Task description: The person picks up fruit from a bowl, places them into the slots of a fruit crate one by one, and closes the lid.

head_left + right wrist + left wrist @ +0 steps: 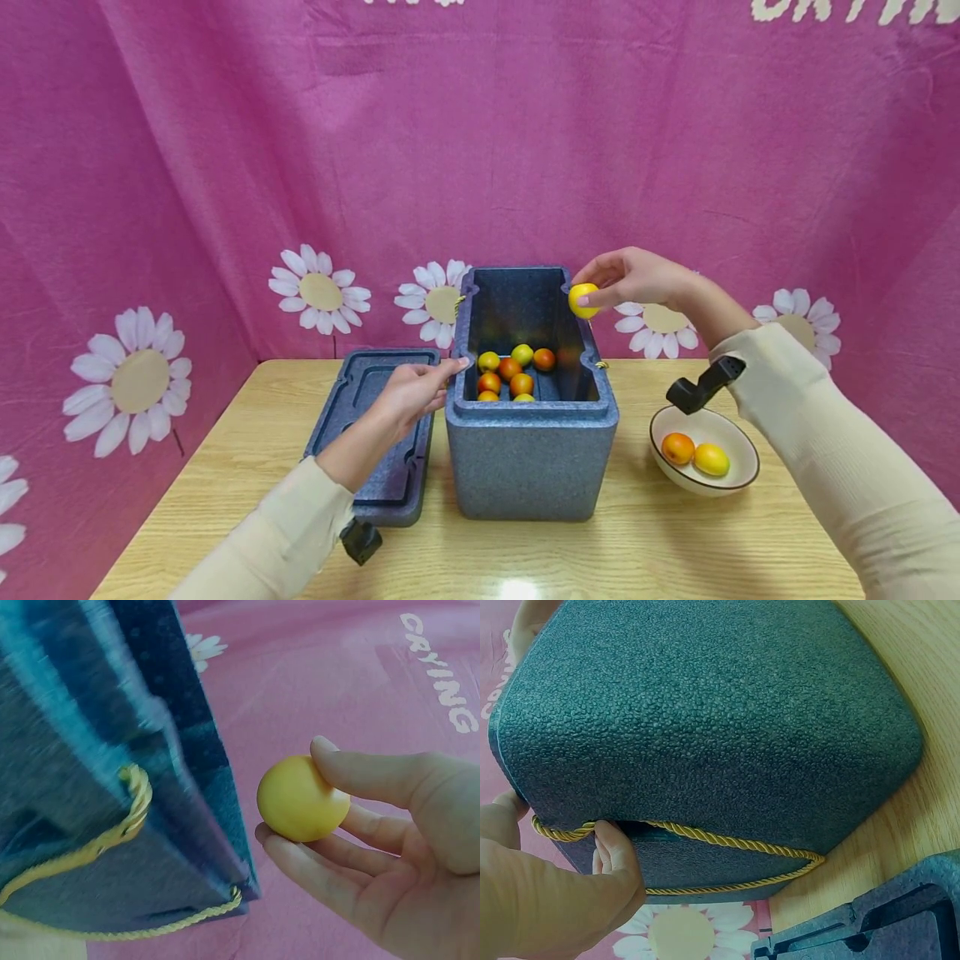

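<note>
My right hand (pixel 637 277) pinches a round, smooth yellow fruit (pixel 582 301) between thumb and fingers, above the right rim of a dark grey foam box (pixel 532 467). In the right wrist view the yellow fruit (pixel 302 798) is beside the box's outer wall. My left hand (pixel 412 390) grips the box's left rim, thumb on top and fingers down the outside. The left wrist view shows those fingertips (pixel 611 836) by a twisted gold cord (pixel 735 841) on the box wall. Inside the open box lie several red-orange and yellow-green fruits (pixel 511 369).
Left of the box, the grey lid (pixel 367 467) lies on the wooden table (pixel 247 467). A cream bowl (pixel 701 487) with a dark rim stands at right, holding an orange fruit (pixel 677 448) and a yellow one (pixel 711 459). Pink cloth (pixel 480 150) with daisies hangs behind.
</note>
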A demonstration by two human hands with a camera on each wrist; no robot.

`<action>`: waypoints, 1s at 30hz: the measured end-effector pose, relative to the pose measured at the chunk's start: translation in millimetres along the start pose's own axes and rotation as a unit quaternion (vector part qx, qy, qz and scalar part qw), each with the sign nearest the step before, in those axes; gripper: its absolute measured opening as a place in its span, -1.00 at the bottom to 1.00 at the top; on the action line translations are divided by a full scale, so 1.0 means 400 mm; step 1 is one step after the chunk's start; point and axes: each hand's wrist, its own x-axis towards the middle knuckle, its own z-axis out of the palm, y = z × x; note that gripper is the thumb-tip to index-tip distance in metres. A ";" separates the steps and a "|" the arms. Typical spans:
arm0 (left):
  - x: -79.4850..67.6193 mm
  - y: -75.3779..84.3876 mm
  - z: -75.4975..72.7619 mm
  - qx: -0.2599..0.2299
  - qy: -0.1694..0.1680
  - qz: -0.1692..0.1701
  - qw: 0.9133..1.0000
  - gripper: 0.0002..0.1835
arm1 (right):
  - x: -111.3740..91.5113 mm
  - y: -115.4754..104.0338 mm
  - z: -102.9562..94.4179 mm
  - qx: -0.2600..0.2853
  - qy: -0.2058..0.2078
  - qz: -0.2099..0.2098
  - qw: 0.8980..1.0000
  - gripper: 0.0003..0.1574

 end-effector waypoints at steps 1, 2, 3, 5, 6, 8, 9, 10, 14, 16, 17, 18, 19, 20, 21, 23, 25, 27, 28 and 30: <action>0.000 0.000 0.001 0.001 0.000 0.000 1.000 -0.18 | 0.003 -0.006 -0.001 -0.002 0.001 0.000 1.000 -0.50; 0.000 0.000 0.001 0.002 0.000 0.000 1.000 -0.18 | 0.007 -0.012 -0.001 -0.001 0.001 -0.001 1.000 -0.50; -0.001 -0.001 0.002 0.003 0.000 0.000 1.000 -0.17 | 0.010 -0.018 -0.001 0.001 0.002 -0.001 1.000 -0.50; -0.001 -0.001 0.003 0.005 -0.001 0.000 1.000 -0.17 | 0.018 -0.030 0.000 0.006 0.002 -0.001 1.000 -0.51; -0.001 -0.001 0.003 0.006 -0.002 0.000 1.000 -0.17 | 0.022 -0.036 0.001 0.008 0.002 0.000 1.000 -0.52; -0.002 0.000 0.004 0.009 -0.002 -0.002 1.000 -0.17 | 0.032 -0.046 0.004 0.010 0.003 0.002 1.000 -0.52; -0.003 0.000 0.004 0.010 -0.001 -0.003 1.000 -0.17 | 0.037 -0.050 0.005 0.008 0.003 0.003 1.000 -0.51; -0.003 0.001 0.004 0.010 0.000 -0.004 1.000 -0.17 | 0.042 -0.055 0.007 0.005 0.003 0.004 1.000 -0.51; -0.007 0.005 0.002 0.013 0.006 -0.008 1.000 -0.17 | 0.065 -0.068 0.013 0.006 0.000 0.007 1.000 -0.50; -0.008 0.008 0.001 0.015 0.005 -0.005 1.000 -0.17 | 0.078 -0.073 0.016 0.013 -0.001 0.008 1.000 -0.50; -0.008 0.009 0.001 0.016 0.004 -0.004 1.000 -0.17 | 0.084 -0.075 0.017 0.017 -0.001 0.008 1.000 -0.50; -0.008 0.010 0.000 0.016 0.002 -0.002 1.000 -0.17 | 0.090 -0.076 0.019 0.019 -0.001 0.010 1.000 -0.51; -0.007 0.010 0.000 0.015 0.000 -0.001 1.000 -0.17 | 0.096 -0.078 0.021 0.025 -0.001 0.011 1.000 -0.51; -0.007 0.010 0.000 0.015 -0.001 0.000 1.000 -0.17 | 0.102 -0.080 0.024 0.028 0.000 0.012 1.000 -0.52; -0.007 0.010 0.000 0.013 -0.001 0.000 1.000 -0.17 | 0.107 -0.081 0.028 0.031 -0.001 0.013 0.999 -0.51; -0.005 0.008 0.000 0.011 -0.001 -0.001 1.000 -0.17 | 0.118 -0.084 0.035 0.033 -0.004 0.015 0.999 -0.52; -0.004 0.006 0.000 0.010 0.000 -0.003 1.000 -0.16 | 0.127 -0.085 0.043 0.034 -0.007 0.016 0.999 -0.51; -0.003 0.003 0.000 0.011 0.002 -0.004 1.000 -0.16 | 0.136 -0.086 0.052 0.033 -0.011 0.015 0.999 -0.49; -0.003 0.002 0.000 0.012 0.002 -0.003 1.000 -0.16 | 0.139 -0.087 0.057 0.034 -0.011 0.015 0.999 -0.49; -0.003 0.001 0.000 0.014 0.002 -0.002 1.000 -0.16 | 0.148 -0.085 0.065 0.039 -0.011 0.018 0.999 -0.49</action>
